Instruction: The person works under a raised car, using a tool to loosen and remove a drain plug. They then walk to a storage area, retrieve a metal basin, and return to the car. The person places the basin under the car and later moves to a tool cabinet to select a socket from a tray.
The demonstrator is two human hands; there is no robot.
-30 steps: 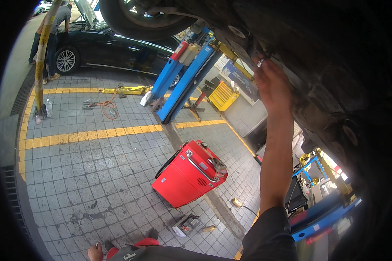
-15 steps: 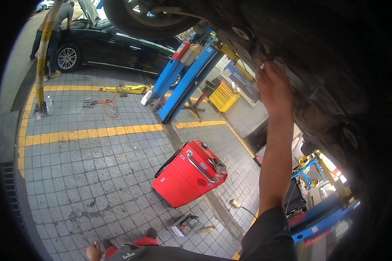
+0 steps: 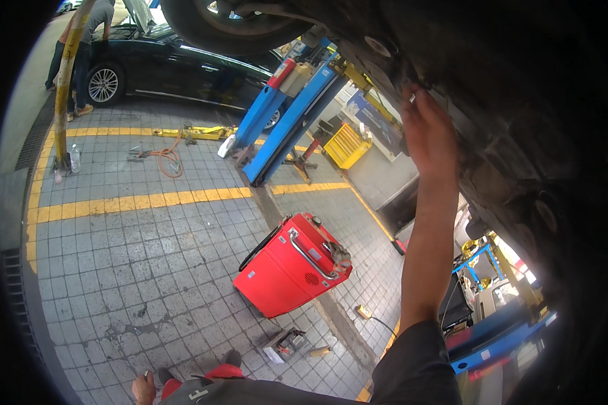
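My right hand (image 3: 428, 138) is raised on a stretched arm to the dark underside of a lifted car (image 3: 507, 128). Its fingers are closed together near the underbody, where a small shiny metal bit (image 3: 413, 98) shows at the fingertips; its kind is too small to tell. Beside the fingers is a round opening (image 3: 377, 46) in the underbody. Low at the left, next to my legs, hangs my left hand (image 3: 143, 390) with curled fingers. A small pale spot shows at its top, and I cannot make out what it holds.
A red wheeled machine (image 3: 284, 270) with a metal handle stands on the tiled floor. Near my feet lies an open toolbox (image 3: 287, 345). Blue lift posts (image 3: 294, 121), a yellow crate (image 3: 346, 146) and an orange hose (image 3: 170, 162) are farther off. Another person (image 3: 81, 64) leans into a dark car (image 3: 182, 71).
The view has shifted slightly. My right hand stays at the underbody, its fingertips turned a little. My left hand remains low beside my legs.
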